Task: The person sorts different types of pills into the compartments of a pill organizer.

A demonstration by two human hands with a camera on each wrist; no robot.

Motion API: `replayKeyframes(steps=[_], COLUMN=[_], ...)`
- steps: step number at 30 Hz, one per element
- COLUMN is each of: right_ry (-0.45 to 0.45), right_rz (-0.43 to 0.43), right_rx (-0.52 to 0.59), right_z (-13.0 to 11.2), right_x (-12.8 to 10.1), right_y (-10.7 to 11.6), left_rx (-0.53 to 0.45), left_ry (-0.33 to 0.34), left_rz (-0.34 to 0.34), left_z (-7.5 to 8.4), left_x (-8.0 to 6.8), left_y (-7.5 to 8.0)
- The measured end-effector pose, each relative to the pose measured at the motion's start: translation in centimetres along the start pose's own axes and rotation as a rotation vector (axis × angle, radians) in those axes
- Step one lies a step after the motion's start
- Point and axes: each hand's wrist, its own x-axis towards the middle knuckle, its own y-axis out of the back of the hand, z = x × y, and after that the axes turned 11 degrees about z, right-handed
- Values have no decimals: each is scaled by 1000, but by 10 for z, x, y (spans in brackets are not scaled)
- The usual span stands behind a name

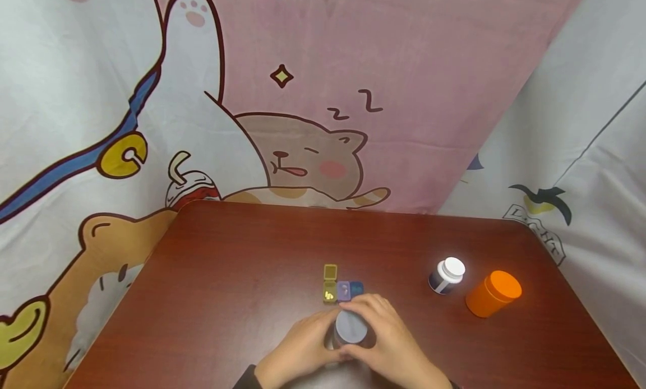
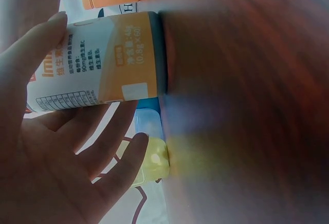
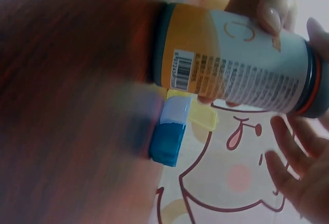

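Observation:
A vitamin bottle with an orange and white label and a grey cap stands upright on the table at the front middle. My left hand grips its body from the left, thumb on the label. My right hand curls its thumb and index finger round the cap from the right, other fingers spread. Just behind the hands lies a small pill box with yellow, purple and blue compartments. The yellow lid is flipped back, and pale pills lie in that compartment.
To the right on the table stand a white bottle with a dark label and an orange bottle with an orange cap. A cartoon-printed cloth hangs behind the table's back edge.

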Motion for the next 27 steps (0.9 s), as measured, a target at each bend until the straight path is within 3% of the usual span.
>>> replayKeyframes(steps=[7, 11, 19, 27], right_ry=[75, 66, -61, -138], right_rz=[85, 63, -186, -150], right_rx=[-105, -73, 346, 571], right_z=[-4, -2, 27, 48], right_x=[1, 0, 0, 2], right_y=[-3, -2, 13, 19], left_rx=[-5, 0, -18, -19], left_ry=[4, 0, -8, 4], left_rz=[-3, -1, 6, 4], left_z=[0, 0, 0, 0], left_x=[0, 0, 0, 0], left_y=[0, 0, 0, 0])
